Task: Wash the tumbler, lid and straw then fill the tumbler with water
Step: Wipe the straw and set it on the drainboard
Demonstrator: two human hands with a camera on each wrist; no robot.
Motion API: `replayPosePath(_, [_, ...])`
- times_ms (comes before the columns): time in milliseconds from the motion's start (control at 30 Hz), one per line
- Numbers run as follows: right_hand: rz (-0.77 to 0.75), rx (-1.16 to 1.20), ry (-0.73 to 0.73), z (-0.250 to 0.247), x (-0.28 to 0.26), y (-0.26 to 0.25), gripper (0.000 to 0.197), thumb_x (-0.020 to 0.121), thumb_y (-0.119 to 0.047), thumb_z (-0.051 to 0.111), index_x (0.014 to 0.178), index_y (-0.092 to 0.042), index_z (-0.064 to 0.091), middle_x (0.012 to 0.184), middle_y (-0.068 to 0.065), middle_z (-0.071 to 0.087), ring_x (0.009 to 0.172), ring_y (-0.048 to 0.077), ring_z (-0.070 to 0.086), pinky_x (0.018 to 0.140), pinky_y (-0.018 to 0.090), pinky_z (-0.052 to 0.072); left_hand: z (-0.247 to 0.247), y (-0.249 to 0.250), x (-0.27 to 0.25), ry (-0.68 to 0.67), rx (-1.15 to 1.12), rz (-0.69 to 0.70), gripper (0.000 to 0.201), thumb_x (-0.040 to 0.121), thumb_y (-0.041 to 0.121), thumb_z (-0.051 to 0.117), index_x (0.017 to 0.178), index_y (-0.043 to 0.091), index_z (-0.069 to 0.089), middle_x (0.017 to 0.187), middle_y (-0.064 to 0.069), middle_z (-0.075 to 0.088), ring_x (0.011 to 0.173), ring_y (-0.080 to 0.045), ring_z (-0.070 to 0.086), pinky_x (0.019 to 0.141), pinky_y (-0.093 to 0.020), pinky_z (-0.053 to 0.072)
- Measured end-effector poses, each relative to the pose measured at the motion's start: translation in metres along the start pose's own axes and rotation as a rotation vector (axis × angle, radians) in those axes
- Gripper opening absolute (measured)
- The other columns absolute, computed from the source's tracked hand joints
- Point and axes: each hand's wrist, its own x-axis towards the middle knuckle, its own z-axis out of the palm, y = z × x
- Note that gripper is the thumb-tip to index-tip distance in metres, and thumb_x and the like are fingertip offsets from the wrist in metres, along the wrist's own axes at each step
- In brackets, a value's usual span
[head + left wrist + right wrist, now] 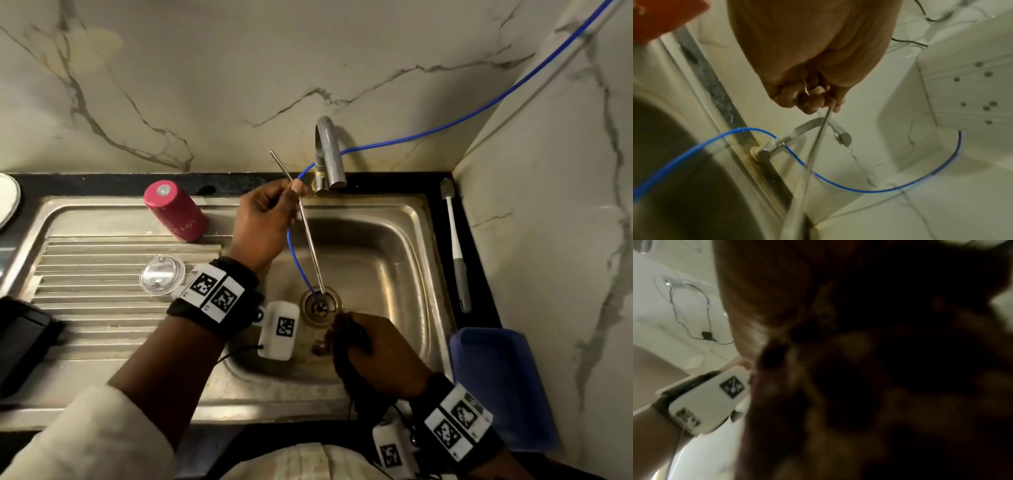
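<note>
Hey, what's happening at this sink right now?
A person is washing up at a steel sink. Their left hand pinches a metal straw near its top, holding it tilted over the basin with its lower end by the drain. Their right hand grips a dark scrubber low in the basin. The pink tumbler stands upside down on the drainboard, with the clear lid lying nearby. No water shows at the tap.

Veined marble walls meet behind black counter.
</note>
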Motion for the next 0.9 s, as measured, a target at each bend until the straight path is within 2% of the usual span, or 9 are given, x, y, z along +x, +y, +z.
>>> replayPosePath(100, [0.069,0.087,0.178,-0.026,0.002,0.006,0.018,0.099,-0.015,0.064,0.089,-0.025,0.075,0.088,-0.004,0.079,0.086,0.011,0.076,0.081,0.033,0.057,-0.012,-0.008,-0.009,-0.055,0.138,0.016,0.027,0.106,0.030,0.061,0.098,0.009,0.076,0.065,0.011,0.059,0.058,-0.003,0.051,0.059,-0.016,0.043])
replayPosePath(267, [0.136,0.136,0.307,-0.056,0.010,-0.007,0.019,0.101,-0.013,0.063,0.085,-0.020,0.071,0.070,-0.017,0.073,0.067,-0.004,0.068,0.062,0.011,0.046,-0.034,-0.027,-0.032,-0.046,0.449,0.022,0.023,0.103,0.030,0.066,0.086,0.016,0.073,0.064,0.006,0.066,0.054,0.002,0.063,0.053,-0.008,0.043])
replayPosePath(333, [0.160,0.135,0.359,-0.056,0.015,-0.004,0.013,0.100,-0.015,0.065,0.091,-0.019,0.073,0.075,-0.013,0.074,0.072,-0.005,0.068,0.065,0.016,0.046,-0.054,-0.039,-0.037,-0.050,0.663,0.081,0.019,0.101,0.024,0.069,0.085,0.016,0.074,0.064,0.005,0.067,0.054,-0.001,0.063,0.053,-0.011,0.041])
replayPosePath(367, [0.173,0.135,0.376,-0.055,0.015,-0.002,0.011,0.100,-0.016,0.065,0.093,-0.019,0.074,0.079,-0.010,0.075,0.074,-0.004,0.068,0.067,0.019,0.046,-0.067,-0.047,-0.038,-0.052,0.766,0.093,0.016,0.099,0.022,0.070,0.086,0.016,0.076,0.067,0.001,0.069,0.057,-0.008,0.064,0.056,-0.021,0.044])
replayPosePath(500, [0.207,0.150,0.411,-0.047,0.010,0.000,0.012,0.100,-0.017,0.067,0.089,-0.020,0.072,0.081,-0.006,0.074,0.070,-0.003,0.066,0.066,0.021,0.047,-0.125,-0.079,-0.043,-0.025,1.070,-0.054,0.018,0.096,0.024,0.073,0.085,0.012,0.080,0.078,-0.016,0.075,0.074,-0.038,0.068,0.065,-0.035,0.045])
replayPosePath(633, [0.243,0.155,0.409,-0.041,0.005,0.009,0.017,0.100,-0.019,0.067,0.083,-0.020,0.071,0.077,0.003,0.073,0.076,0.023,0.069,0.074,0.038,0.053,-0.159,-0.104,-0.053,0.027,1.194,-0.217,0.019,0.095,0.027,0.074,0.090,0.011,0.081,0.085,-0.022,0.074,0.083,-0.043,0.071,0.070,-0.039,0.050])
replayPosePath(700, [0.268,0.157,0.406,-0.041,0.003,0.010,0.017,0.097,-0.032,0.068,0.084,-0.023,0.071,0.077,0.004,0.074,0.079,0.031,0.071,0.081,0.051,0.058,-0.165,-0.112,-0.058,0.051,1.226,-0.249,0.017,0.096,0.026,0.073,0.095,0.011,0.082,0.090,-0.025,0.074,0.087,-0.046,0.071,0.074,-0.044,0.055])
replayPosePath(767, [0.273,0.146,0.406,-0.042,0.002,0.010,0.020,0.092,-0.044,0.066,0.084,-0.027,0.072,0.077,0.002,0.074,0.081,0.032,0.072,0.083,0.055,0.058,-0.166,-0.116,-0.061,0.095,1.253,-0.256,0.017,0.096,0.024,0.073,0.097,0.010,0.082,0.092,-0.028,0.073,0.086,-0.048,0.070,0.075,-0.047,0.056])
replayPosePath(900, [0.249,0.074,0.433,-0.047,0.001,0.008,0.021,0.095,-0.041,0.067,0.086,-0.023,0.071,0.084,0.003,0.074,0.087,0.028,0.071,0.087,0.053,0.057,-0.163,-0.123,-0.066,0.157,1.275,-0.320,0.018,0.096,0.021,0.070,0.101,0.010,0.082,0.097,-0.030,0.069,0.087,-0.050,0.070,0.077,-0.051,0.059])
